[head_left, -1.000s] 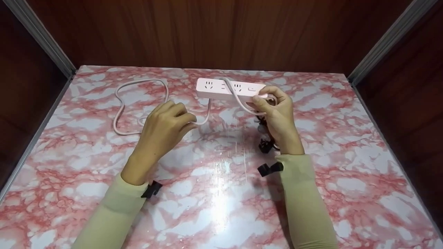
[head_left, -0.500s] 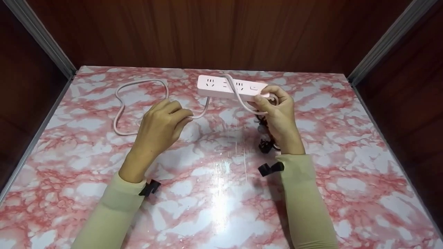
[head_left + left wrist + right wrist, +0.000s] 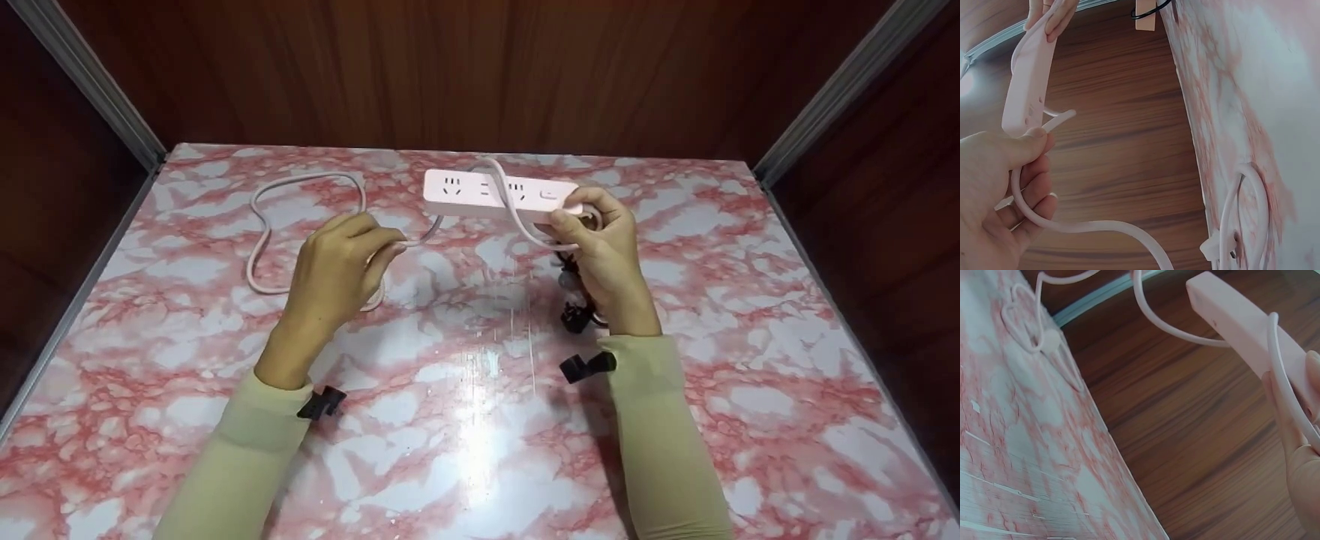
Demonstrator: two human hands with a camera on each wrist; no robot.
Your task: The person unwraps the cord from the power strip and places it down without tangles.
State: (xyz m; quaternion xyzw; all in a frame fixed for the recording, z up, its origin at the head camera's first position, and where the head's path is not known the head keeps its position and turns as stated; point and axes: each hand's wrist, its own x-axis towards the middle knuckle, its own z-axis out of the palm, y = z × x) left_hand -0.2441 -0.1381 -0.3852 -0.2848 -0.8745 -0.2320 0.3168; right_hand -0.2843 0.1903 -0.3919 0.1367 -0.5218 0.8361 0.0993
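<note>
A pale pink power strip [image 3: 461,201] is held up off the table, sockets facing the head camera. My right hand [image 3: 611,259] grips its right end, thumb at the front edge and fingers at the top. Its cord [image 3: 517,217] leaves that end, crosses over the strip and passes behind it. Left of the strip, my left hand [image 3: 330,266] pinches the same cord between thumb and fingertips; in the left wrist view the cord [image 3: 1089,226] also runs through its curled fingers. The remaining cord lies looped on the table, with a white plug [image 3: 1219,244] beside the loops.
A black plug and cable [image 3: 576,316] lie on the marbled table [image 3: 450,450] below my right hand. Black mounts, such as the right one [image 3: 589,367], sit at both cuffs. Brown wood-grain panels [image 3: 450,75] enclose the back and sides.
My left hand has moved left and slightly toward the back with the pinched cord. The cord turn over the strip stands a little higher. My right hand and the strip have barely moved.
</note>
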